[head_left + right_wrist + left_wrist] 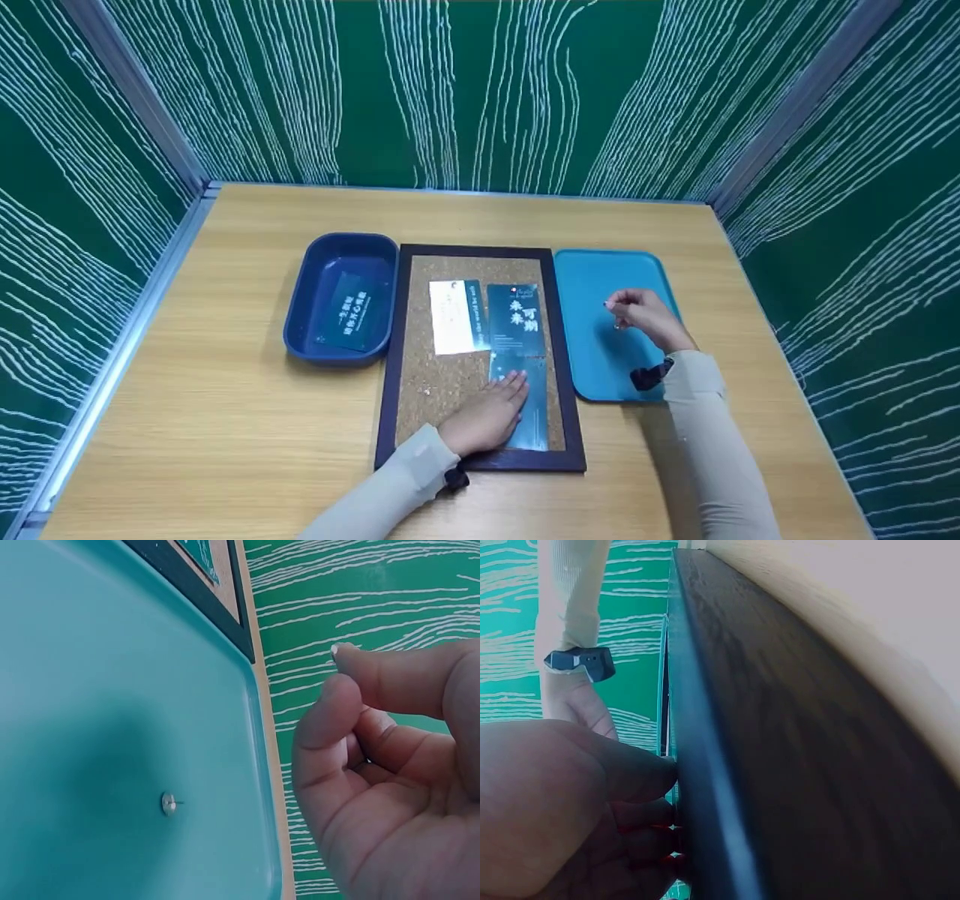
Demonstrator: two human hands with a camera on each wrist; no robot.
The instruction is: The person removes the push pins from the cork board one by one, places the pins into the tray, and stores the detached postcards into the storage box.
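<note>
My left hand [486, 417] rests with its fingers straight on a teal card [535, 416], pressing it against the framed corkboard [431, 405]. Directly above that card lies another teal card [517, 319] with white characters; a white-and-teal card [454, 319] is beside it on the left. Over the blue tray [600, 375], my right hand [649, 321] holds thumb and forefinger together. A tiny shiny thumbtack [334, 650] shows at those fingertips, mostly hidden. Below the hand, a metal thumbtack [169, 803] lies on the tray, point outward.
Left of the corkboard stands a dark blue bin [296, 330] with a teal card [352, 311] inside. The corkboard's dark frame [480, 460] sits between bin and tray on the wooden table [225, 420]. Green walls [510, 90] with white lines enclose the back and sides.
</note>
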